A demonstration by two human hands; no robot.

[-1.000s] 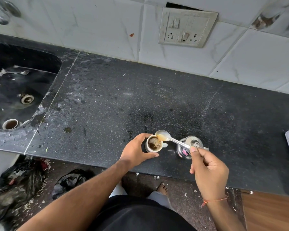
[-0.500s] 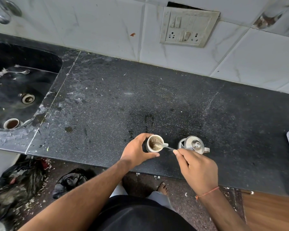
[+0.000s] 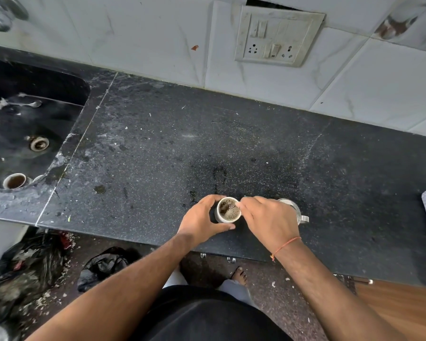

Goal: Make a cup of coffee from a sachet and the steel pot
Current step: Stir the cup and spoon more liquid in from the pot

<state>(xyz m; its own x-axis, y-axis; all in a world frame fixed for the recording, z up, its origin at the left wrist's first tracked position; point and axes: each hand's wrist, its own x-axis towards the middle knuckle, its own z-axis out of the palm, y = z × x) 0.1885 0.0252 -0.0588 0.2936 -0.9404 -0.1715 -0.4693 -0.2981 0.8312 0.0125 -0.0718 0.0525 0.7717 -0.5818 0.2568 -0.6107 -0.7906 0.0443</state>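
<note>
Brown, frothy coffee is filling a small white cup (image 3: 228,209) on a speckled black counter (image 3: 143,153), where a person is working through what looks like the stirring step. The left hand (image 3: 202,219) is cupping the cup, fingers curling around its far side and the thumb closing in along the near side. The right hand (image 3: 268,220) is hovering at the cup's right rim, its fingertips (image 3: 240,205) bunching together as if pinching a spoon handle; the spoon itself is hidden, so what they are holding cannot be told for certain. Just behind the right hand's knuckles, the steel pot (image 3: 296,212) is standing on the counter, mostly covered by the hand, its spout poking out to the right. With liquid and foam already in the cup, the drink is appearing close to done. The next move is likely calling for steady, small circles with the left hand bracing, since the cup is brimming near its rim and could slop over.
</note>
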